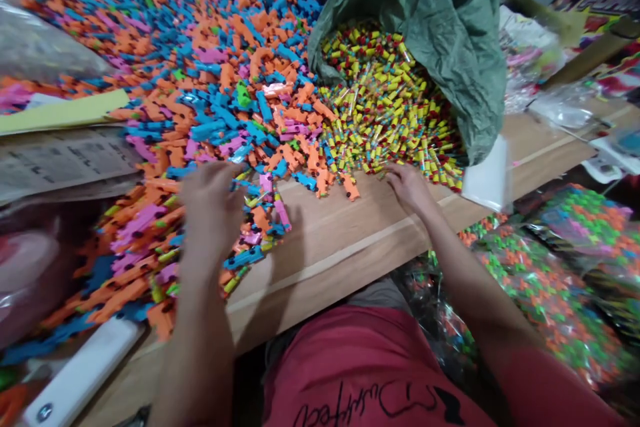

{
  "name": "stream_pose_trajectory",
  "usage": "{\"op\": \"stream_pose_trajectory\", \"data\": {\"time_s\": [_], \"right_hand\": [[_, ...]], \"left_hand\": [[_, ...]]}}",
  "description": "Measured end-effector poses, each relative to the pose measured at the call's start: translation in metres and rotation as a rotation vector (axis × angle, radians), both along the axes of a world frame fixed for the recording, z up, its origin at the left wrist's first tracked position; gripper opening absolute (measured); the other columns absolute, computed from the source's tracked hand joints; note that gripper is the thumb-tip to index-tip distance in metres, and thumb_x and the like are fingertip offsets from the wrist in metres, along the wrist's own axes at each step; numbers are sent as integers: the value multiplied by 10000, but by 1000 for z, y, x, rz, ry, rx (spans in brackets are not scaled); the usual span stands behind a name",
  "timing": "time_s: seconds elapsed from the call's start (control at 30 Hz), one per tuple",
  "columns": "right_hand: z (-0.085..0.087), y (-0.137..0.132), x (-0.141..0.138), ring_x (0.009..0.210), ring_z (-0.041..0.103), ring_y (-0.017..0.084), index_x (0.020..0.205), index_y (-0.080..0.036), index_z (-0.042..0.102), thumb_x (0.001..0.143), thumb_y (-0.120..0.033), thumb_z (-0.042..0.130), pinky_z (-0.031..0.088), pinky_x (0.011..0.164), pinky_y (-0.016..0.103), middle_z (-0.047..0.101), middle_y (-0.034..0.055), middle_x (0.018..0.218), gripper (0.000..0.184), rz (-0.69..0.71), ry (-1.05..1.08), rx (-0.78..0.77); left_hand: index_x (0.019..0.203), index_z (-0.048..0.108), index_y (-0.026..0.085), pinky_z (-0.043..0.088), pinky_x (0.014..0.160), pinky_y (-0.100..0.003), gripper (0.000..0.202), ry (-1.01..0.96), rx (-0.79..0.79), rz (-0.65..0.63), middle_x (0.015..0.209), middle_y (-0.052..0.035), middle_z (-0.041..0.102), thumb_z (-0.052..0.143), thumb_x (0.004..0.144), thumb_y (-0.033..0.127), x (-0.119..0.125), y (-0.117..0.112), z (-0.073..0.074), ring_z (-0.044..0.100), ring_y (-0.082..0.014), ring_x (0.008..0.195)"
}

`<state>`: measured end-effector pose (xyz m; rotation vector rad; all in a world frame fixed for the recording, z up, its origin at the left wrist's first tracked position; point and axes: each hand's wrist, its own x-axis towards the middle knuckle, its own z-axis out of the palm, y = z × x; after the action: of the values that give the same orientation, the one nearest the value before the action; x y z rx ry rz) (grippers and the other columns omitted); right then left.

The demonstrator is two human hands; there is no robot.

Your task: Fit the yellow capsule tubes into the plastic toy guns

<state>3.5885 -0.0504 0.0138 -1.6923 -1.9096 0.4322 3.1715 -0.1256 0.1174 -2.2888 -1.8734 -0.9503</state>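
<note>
My left hand [213,203] is over the near edge of a big heap of small plastic toy cars [215,113] in orange, blue and pink. Motion blurs its fingers, so their grip is unclear. My right hand [409,185] reaches to the front edge of a pile of small clear tubes with yellow and red ends [390,107]. Its fingertips are drawn together at the pile; whatever may be between them is too small to make out. The tubes spill from the mouth of a green sack [455,40]. Several cars and tubes lie mixed together beside my left hand.
The wooden table [320,240] has its front edge close to my body. At left are a cardboard box [65,160] and a white flat device [83,373]. Clear bags of colourful pieces [540,293] lie below the table at right. A white block [487,177] stands by the sack.
</note>
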Motion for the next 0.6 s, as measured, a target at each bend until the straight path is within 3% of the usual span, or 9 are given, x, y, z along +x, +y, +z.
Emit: {"op": "stream_pose_trajectory", "data": {"time_s": [0.1, 0.17, 0.23, 0.3, 0.4, 0.5, 0.6], "right_hand": [[-9, -1, -7, 1039, 613, 308, 1037, -183, 745, 984, -331, 526, 463, 947, 430, 705, 149, 1053, 270, 23, -123, 12], [-12, -5, -11, 1013, 603, 308, 946, -185, 714, 968, -359, 563, 469, 903, 418, 685, 152, 1036, 232, 19, -163, 2], [-14, -11, -12, 961, 603, 298, 905, -187, 681, 927, -347, 616, 471, 847, 399, 673, 139, 1004, 174, -6, -152, -15], [-15, -16, -12, 860, 605, 272, 958, -186, 669, 893, -324, 645, 466, 783, 378, 664, 102, 934, 155, -52, -76, -46], [-12, -26, -21, 728, 583, 222, 1161, -186, 657, 919, -339, 620, 453, 707, 343, 642, 39, 844, 288, -32, 132, -79], [-4, -41, -46, 761, 604, 204, 1230, -209, 665, 974, -383, 579, 479, 725, 329, 664, 36, 899, 322, 137, 341, -109], [4, -56, -74, 937, 646, 213, 1218, -229, 688, 1005, -377, 557, 517, 828, 338, 687, 69, 1110, 291, 300, 468, -122]], "left_hand": [[1198, 726, 173, 503, 992, -473, 401, 41, -248, -153, 1180, -132, 689, 445, 924, 90, 50, 37, -43, 607, -289, 1103], [1242, 710, 179, 483, 1006, -470, 451, 83, -343, -184, 1268, -137, 668, 463, 891, 40, 75, 56, -69, 587, -301, 1140], [1251, 698, 205, 459, 1009, -482, 483, 118, -382, -167, 1331, -127, 641, 485, 864, 10, 87, 65, -85, 554, -325, 1187], [1206, 697, 222, 442, 1005, -496, 442, 129, -386, -154, 1347, -118, 632, 535, 849, 17, 88, 65, -91, 524, -352, 1226], [1084, 684, 207, 420, 1022, -512, 290, 65, -381, -154, 1233, -118, 670, 662, 827, 74, 84, 56, -94, 532, -367, 1224], [1009, 639, 206, 471, 938, -432, 230, -169, -426, -152, 1003, -65, 689, 734, 814, 130, 86, 42, -97, 621, -286, 1026], [1096, 617, 227, 513, 863, -349, 299, -459, -440, -232, 1009, -25, 692, 747, 830, 187, 95, 24, -99, 653, -222, 941]]}}
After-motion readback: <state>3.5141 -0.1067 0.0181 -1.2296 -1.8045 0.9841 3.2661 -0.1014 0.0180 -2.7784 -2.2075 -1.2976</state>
